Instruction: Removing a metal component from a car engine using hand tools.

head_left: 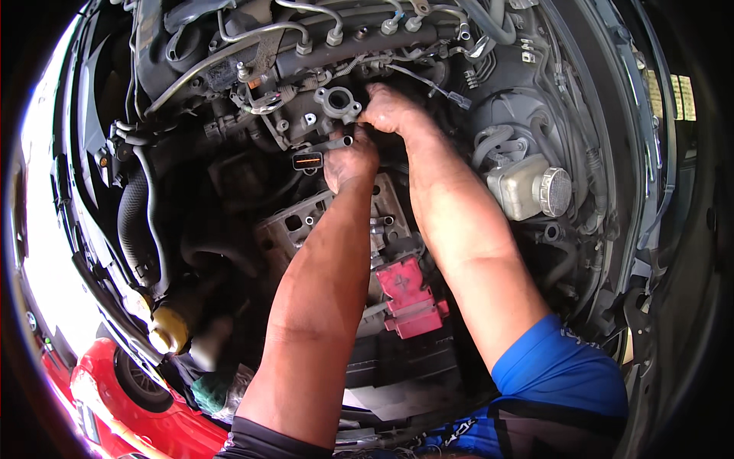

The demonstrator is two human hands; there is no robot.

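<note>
The metal piece with the round hole [336, 114] is just left of the right hand [388, 111], the nearer one. Its long way slants from upper left to lower right. The left hand [352, 162] is below it, beside a short pipe [327, 144]. Most fingertips are hidden, so I cannot tell if they are apart or pinching something

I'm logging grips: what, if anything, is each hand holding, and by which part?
Cannot be told: the left hand and right hand reach in near the metal ring, any hold hidden.
</note>
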